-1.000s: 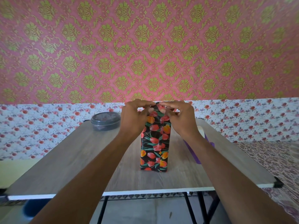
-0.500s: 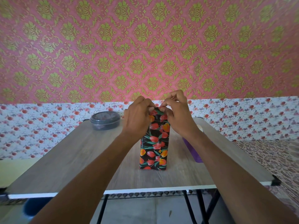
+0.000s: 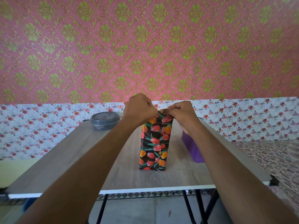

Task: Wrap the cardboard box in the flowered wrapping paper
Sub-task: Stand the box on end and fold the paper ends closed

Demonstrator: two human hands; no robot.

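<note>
A tall box stands upright in the middle of the wooden table, covered in black wrapping paper with red and orange tulips. No bare cardboard shows. My left hand and my right hand are both at the box's top end, fingers curled and pinching the paper flaps there. The top face itself is hidden behind my hands.
A round grey lidded container sits at the table's back left. A purple box lies to the right of the wrapped box, partly behind my right forearm. The table's front edge is near me, and a patterned wall stands close behind.
My hands have shifted on the top end: the left has risen and closed into a fist over the left corner, the right has dropped lower on the right side of the paper fold.
</note>
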